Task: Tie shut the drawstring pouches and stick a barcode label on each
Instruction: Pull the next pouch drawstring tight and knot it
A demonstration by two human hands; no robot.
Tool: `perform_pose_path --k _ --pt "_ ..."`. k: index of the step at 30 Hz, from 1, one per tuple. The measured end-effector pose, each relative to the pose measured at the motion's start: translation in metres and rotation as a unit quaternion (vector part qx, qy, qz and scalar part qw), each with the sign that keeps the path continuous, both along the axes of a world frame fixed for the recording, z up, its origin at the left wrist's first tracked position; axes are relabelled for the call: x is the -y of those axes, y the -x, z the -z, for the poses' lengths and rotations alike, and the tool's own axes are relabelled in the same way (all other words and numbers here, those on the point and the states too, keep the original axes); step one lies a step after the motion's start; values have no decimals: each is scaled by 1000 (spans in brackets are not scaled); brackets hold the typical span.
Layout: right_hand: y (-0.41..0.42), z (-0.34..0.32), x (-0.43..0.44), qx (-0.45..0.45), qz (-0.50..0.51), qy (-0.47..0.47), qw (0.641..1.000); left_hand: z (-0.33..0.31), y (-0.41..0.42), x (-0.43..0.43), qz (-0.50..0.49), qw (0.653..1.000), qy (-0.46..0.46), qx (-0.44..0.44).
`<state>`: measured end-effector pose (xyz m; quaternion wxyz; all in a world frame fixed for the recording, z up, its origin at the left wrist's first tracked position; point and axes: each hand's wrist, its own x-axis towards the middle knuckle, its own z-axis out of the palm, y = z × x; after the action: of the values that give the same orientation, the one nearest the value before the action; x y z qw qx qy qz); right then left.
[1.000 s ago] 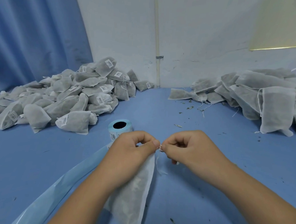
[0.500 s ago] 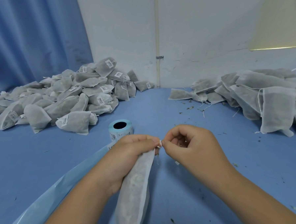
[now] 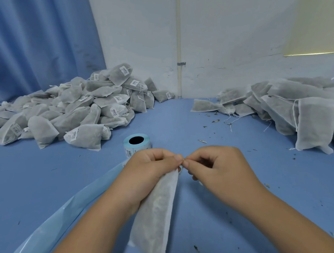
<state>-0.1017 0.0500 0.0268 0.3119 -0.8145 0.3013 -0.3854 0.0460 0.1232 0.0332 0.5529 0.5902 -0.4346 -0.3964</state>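
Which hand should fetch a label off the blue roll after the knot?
Right, probably. The left hand holds the white mesh drawstring pouch by its neck; the right hand pinches only string, so it frees first. The blue label roll stands just beyond.

Two grips work here: the left grip (image 3: 150,170) and the right grip (image 3: 218,167). One drawstring pouch (image 3: 155,212) sits between them. One roll of barcode labels (image 3: 136,144) stands just beyond the left grip, with one strip of blue backing paper (image 3: 70,214) to its left. There are two heaps, each too many to count: the labelled heap (image 3: 76,110) far left and the unlabelled heap (image 3: 298,106) far right.
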Motion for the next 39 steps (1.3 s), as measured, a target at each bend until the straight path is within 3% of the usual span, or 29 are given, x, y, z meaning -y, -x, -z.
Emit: perform_pose_path --k 3,7,13,15,17,20,22,28,31,39 --pt "3 -3 4 11 8 -29 999 -1 -4 0 -17 999 2 40" --pt "10 -12 12 141 -29 -188 972 -1 -9 -1 -22 999 -4 45" --pt "1 -11 3 331 -195 -386 839 1 1 1 60 996 11 69" --pt "-1 -11 0 341 -251 -435 795 -2 1 -1 73 996 20 56" --pt "2 -14 3 303 -274 -477 778 -4 -4 -1 39 996 31 69" --pt "12 -18 14 200 -254 -519 792 -3 -15 2 -41 983 43 171" --pt "14 -19 17 179 -249 -528 792 -1 -16 3 -46 978 48 200" --pt "10 -15 14 266 -268 -513 771 4 -14 5 -18 977 52 207" --pt "12 -15 20 269 -225 -507 787 3 -19 4 -16 980 31 195" --pt "19 -2 44 301 -26 -447 842 7 -27 -1 157 960 -151 176"
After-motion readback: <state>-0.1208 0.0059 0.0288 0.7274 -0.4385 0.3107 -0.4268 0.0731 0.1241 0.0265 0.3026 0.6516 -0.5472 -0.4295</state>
